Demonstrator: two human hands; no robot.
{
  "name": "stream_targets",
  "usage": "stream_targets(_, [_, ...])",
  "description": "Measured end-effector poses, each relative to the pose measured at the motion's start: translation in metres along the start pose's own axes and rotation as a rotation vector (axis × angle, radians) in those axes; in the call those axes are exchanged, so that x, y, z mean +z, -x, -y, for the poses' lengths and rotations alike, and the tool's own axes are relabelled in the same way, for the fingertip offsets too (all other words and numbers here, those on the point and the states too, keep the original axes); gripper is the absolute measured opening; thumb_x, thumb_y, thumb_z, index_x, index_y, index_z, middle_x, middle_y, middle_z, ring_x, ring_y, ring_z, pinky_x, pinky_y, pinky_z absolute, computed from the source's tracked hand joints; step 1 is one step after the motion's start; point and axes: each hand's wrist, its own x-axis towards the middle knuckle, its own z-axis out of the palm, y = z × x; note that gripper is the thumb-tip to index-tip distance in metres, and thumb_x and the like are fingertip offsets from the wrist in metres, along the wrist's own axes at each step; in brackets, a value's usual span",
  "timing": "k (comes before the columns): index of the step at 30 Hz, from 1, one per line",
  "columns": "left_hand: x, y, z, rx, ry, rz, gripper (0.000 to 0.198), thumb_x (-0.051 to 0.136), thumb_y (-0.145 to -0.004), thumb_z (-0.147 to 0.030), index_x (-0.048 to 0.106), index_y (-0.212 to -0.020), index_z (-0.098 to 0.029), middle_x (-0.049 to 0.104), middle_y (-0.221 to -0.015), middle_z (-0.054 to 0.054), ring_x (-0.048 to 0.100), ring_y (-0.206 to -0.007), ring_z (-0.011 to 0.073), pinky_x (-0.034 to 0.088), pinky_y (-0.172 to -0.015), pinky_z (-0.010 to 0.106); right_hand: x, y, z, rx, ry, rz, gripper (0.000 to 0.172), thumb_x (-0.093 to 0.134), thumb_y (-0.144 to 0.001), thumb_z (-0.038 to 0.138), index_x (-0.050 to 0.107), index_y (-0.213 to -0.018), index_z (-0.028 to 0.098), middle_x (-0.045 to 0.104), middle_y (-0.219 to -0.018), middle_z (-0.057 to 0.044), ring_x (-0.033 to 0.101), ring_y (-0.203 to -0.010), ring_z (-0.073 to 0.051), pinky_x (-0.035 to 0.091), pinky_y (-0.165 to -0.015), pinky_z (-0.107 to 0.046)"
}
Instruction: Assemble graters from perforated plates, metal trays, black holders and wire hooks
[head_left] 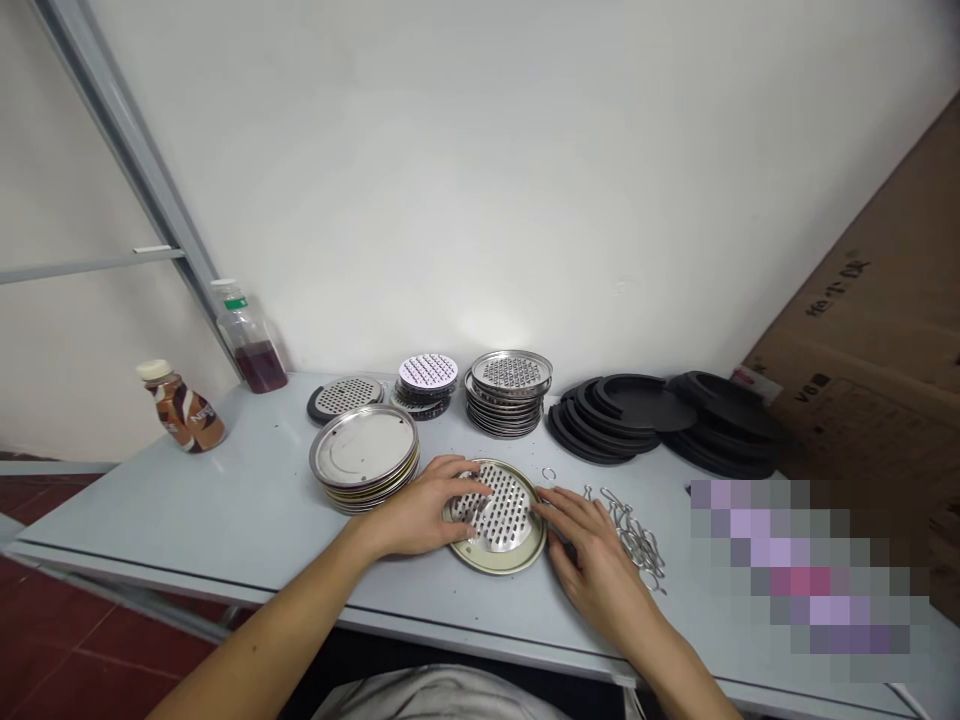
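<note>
My left hand [427, 505] lies with its fingers across a perforated metal disc [501, 506], which sits inside a shallow gold-rimmed metal tray [495, 560] on the table. My right hand [592, 565] has its fingertips at the disc's right edge. Just left of my left hand stands a stack of metal trays [364, 447]. A small metal ring [549, 474] lies beyond my right hand, and a loose pile of wire clips [634, 530] lies to its right.
Along the wall are perforated discs [427, 372], a metal stack [510, 380] and black rubber rings [622, 415]. Two bottles [247, 340] [180, 408] stand at the left. A cardboard box [862, 350] leans at the right, and a blurred patch hides the table's right corner.
</note>
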Motion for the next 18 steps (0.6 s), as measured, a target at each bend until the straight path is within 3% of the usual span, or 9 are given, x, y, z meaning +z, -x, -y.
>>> stream_targets(4, [0.0005,-0.0027,0.0029,0.005,0.028,-0.002,0.056,0.080,-0.074,-0.026,0.064,-0.127,-0.034,0.050,-0.143,0.004,0.038,-0.137,0.0262,0.030,-0.116,0.042,-0.0015,-0.0008,0.0011,0.001,-0.001,0.022,0.049,0.045,-0.086,0.012,0.060,-0.129,0.027,0.057,-0.140,-0.006,0.047,-0.133,-0.029,0.026,-0.113,-0.065])
stream_targets(11, [0.0026,-0.0037,0.0086,0.007,0.055,-0.017,0.043,0.083,-0.072,-0.029,0.072,-0.113,-0.034,0.052,-0.138,0.005,0.041,-0.134,0.0283,0.032,-0.114,0.044,-0.0033,-0.0004,0.0036,-0.033,0.029,0.027,0.049,0.041,-0.086,0.010,0.062,-0.127,0.029,0.056,-0.140,-0.008,0.048,-0.131,-0.028,0.025,-0.112,-0.065])
stream_targets(18, [0.0011,-0.0026,0.0075,-0.002,0.049,-0.012,0.040,0.081,-0.074,-0.037,0.073,-0.113,-0.034,0.053,-0.136,0.005,0.041,-0.133,0.0283,0.031,-0.114,0.042,-0.0065,-0.0010,0.0079,-0.036,0.048,0.038,0.050,0.040,-0.087,0.009,0.060,-0.128,0.029,0.055,-0.140,-0.009,0.048,-0.131,-0.028,0.026,-0.112,-0.065])
